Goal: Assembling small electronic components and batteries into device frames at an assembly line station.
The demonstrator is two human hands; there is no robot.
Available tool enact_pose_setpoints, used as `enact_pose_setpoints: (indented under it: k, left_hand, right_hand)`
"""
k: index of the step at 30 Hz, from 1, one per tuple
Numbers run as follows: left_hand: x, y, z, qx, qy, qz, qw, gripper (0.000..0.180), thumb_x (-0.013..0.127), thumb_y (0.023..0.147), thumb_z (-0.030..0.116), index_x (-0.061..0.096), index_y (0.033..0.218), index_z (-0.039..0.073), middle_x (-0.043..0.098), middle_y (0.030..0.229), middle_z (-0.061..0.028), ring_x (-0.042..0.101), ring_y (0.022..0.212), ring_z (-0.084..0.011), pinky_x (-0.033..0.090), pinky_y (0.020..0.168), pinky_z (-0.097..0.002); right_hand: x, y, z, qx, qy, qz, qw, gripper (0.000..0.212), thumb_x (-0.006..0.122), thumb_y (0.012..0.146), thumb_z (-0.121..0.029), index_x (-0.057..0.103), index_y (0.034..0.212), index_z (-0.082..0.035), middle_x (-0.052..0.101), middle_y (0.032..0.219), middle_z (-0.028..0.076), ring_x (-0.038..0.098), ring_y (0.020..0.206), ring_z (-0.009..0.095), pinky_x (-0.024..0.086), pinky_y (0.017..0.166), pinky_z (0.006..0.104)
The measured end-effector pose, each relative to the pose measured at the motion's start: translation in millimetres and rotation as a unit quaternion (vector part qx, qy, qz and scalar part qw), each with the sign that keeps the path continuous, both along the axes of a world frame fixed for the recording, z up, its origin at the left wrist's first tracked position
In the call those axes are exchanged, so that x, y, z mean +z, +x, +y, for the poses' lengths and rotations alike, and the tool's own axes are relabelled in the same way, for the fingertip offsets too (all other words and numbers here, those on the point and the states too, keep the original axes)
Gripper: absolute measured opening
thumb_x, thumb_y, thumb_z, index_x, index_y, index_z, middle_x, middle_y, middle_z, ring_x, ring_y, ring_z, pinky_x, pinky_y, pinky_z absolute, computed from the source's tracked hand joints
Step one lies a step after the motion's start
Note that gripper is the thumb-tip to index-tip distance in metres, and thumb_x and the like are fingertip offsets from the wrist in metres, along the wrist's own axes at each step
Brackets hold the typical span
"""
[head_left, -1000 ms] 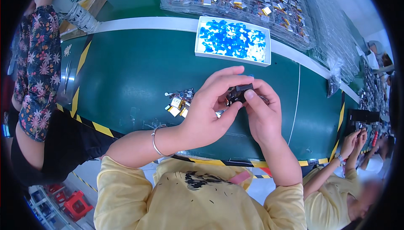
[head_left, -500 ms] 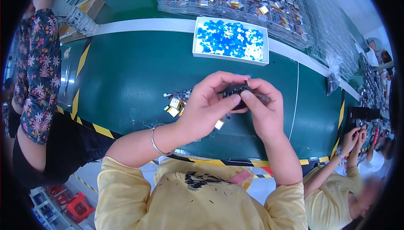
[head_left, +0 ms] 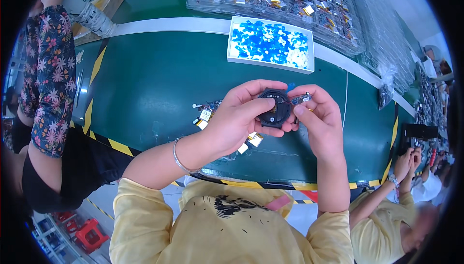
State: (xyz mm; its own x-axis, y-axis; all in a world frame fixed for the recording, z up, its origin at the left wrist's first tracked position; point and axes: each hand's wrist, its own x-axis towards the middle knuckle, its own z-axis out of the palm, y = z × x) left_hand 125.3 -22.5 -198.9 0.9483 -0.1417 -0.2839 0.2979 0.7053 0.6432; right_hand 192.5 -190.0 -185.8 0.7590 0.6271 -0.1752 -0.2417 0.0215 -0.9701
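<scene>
Cradling a round black housing (head_left: 273,108) above the green bench (head_left: 145,90), the left hand (head_left: 232,121) has its fingers curled snugly around the disc's left rim and underside, open face up. Immediately right, the right hand (head_left: 319,119) pinches a small circuit board (head_left: 300,99) between thumb and forefinger, touching the housing's right edge; the board's long axis seems to run left-right, though it is tiny. One housing, one held board. Below the hands lie several small battery-and-board assemblies (head_left: 205,115), perhaps five. Beyond sits one white tray of blue film scraps (head_left: 270,44).
</scene>
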Motion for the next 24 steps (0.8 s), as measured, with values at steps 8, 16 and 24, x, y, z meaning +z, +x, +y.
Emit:
enact_pose_setpoints:
  k: [8, 16, 24]
  left_hand:
    - [-5.6, 0.2, -3.6, -0.012, 0.065, 0.015, 0.998, 0.024, 0.051, 0.086, 0.002, 0.050, 0.111, -0.001, 0.063, 0.091, -0.0118, 0.065, 0.073, -0.0172, 0.056, 0.056, -0.0252]
    - [-4.6, 1.7, -3.7, -0.042, 0.114, 0.004, 0.993, 0.018, 0.047, 0.084, -0.002, 0.051, 0.102, 0.001, 0.064, 0.086, -0.0134, 0.066, 0.067, -0.0200, 0.056, 0.052, -0.0261]
    - [-10.3, 3.2, 0.4, -0.072, 0.082, -0.017, 0.994, 0.018, 0.050, 0.084, 0.001, 0.048, 0.102, 0.002, 0.061, 0.092, -0.0100, 0.065, 0.073, -0.0186, 0.056, 0.060, -0.0272]
  right_hand:
    - [-2.7, -1.2, -3.7, 0.020, 0.037, 0.001, 0.999, 0.023, 0.056, 0.084, -0.001, 0.054, 0.107, -0.001, 0.060, 0.075, 0.002, 0.056, 0.067, 0.005, 0.043, 0.058, 0.0176]
    - [3.4, -0.6, -2.5, 0.006, 0.024, -0.014, 1.000, 0.027, 0.056, 0.081, 0.001, 0.052, 0.107, 0.002, 0.058, 0.073, 0.004, 0.054, 0.062, 0.007, 0.041, 0.055, 0.0192]
    - [6.5, 6.3, -7.9, 0.030, 0.035, 0.040, 0.998, 0.046, 0.056, 0.076, 0.010, 0.042, 0.118, 0.001, 0.060, 0.081, 0.007, 0.057, 0.066, 0.010, 0.046, 0.058, 0.0203]
